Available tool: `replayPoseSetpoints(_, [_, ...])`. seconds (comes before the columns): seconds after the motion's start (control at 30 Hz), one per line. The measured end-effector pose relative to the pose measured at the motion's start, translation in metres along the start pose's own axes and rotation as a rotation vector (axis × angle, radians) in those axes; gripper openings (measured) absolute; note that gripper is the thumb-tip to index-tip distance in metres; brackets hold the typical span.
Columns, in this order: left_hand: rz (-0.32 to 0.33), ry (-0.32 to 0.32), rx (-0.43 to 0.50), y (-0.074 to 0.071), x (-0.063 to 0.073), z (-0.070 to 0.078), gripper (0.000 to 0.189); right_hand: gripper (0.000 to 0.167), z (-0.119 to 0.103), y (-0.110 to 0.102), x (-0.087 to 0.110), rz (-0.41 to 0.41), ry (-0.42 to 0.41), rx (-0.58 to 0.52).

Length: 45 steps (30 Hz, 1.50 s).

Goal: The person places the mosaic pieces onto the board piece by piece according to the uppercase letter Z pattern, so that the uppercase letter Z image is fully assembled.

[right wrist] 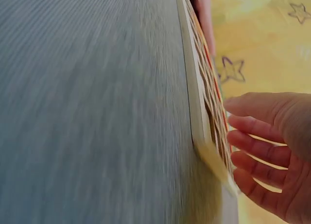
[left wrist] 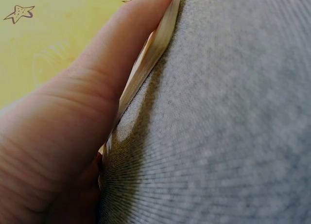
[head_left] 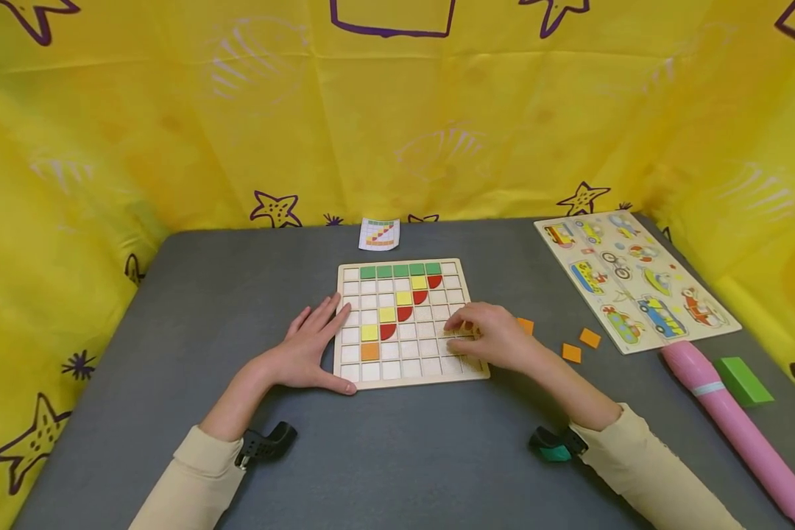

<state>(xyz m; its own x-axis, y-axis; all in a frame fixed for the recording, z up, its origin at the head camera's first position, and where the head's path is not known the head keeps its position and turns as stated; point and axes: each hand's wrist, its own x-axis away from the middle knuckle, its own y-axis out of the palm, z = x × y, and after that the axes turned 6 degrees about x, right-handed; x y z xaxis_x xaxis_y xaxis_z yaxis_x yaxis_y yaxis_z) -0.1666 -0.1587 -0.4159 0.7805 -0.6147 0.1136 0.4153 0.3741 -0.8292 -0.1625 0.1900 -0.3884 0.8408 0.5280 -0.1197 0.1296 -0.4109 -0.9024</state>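
Note:
A wooden grid board (head_left: pixel 411 368) lies on the dark grey table. It bears a row of green squares (head_left: pixel 400 271), a diagonal of yellow squares (head_left: pixel 387 315) beside red quarter-round pieces (head_left: pixel 405 313), and one orange square (head_left: pixel 369 351). My left hand (head_left: pixel 308 350) rests along the board's left edge, fingers spread, its thumb (left wrist: pixel 121 44) on the near corner. Over the right columns hovers my right hand (head_left: pixel 486 335), thumb and fingers apart. In the right wrist view its gently bent fingers (right wrist: pixel 260 148) reach the board's edge, and nothing shows between them.
Loose orange squares (head_left: pixel 571 352) lie right of the board. A small pattern card (head_left: pixel 379 235) sits behind it. At the right are a vehicle picture puzzle (head_left: pixel 636 280), a pink microphone-shaped object (head_left: pixel 735 423) and a green block (head_left: pixel 743 381). Yellow cloth (head_left: pixel 397 147) hangs around the table.

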Motion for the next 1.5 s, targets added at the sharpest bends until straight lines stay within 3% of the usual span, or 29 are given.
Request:
replayPoseSetpoints(0.33, [0.001,-0.003,-0.007,-0.001,0.001,0.000,0.128,0.020,0.035,-0.019,0.035,0.070,0.046,0.033])
replayPoseSetpoints(0.7, [0.001,0.000,-0.003,0.001,0.001,-0.001,0.128,0.017,0.057,-0.033,0.062,0.139,0.081,0.097])
replayPoseSetpoints(1.13, [0.007,0.011,0.003,0.000,0.001,0.000,0.126,0.021,0.062,-0.040,0.069,0.056,0.134,0.103])
replayPoseSetpoints(1.5, [0.007,0.012,-0.001,0.001,0.001,-0.001,0.127,0.023,0.061,-0.037,0.067,0.052,0.153,0.114])
